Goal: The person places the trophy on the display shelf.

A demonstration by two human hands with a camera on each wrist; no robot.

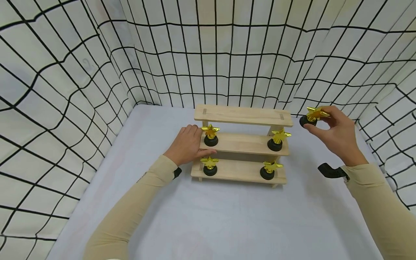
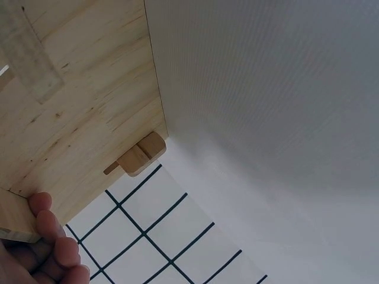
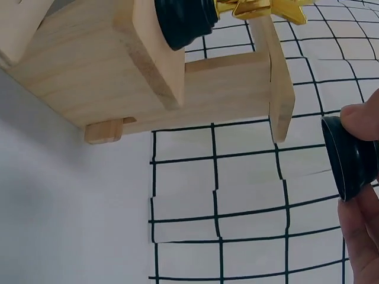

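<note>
A small gold star trophy (image 1: 314, 115) with a black base is held in my right hand (image 1: 339, 135), off to the right of the wooden shelf's top board. Its black base (image 3: 349, 157) shows between thumb and fingers in the right wrist view. My left hand (image 1: 186, 144) grips the left end of the three-tier wooden shelf (image 1: 242, 142) at the middle tier. Curled fingers (image 2: 48, 225) show around a board edge in the left wrist view. The middle tier carries a left trophy (image 1: 211, 135) and a right trophy (image 1: 275, 140).
The lowest tier also bears a left trophy (image 1: 209, 166) and a right trophy (image 1: 269, 170). The top board (image 1: 243, 115) has nothing on it. A white cloth-covered table (image 1: 221, 220) lies underneath, with white walls of black grid lines (image 1: 224, 54) behind and at both sides.
</note>
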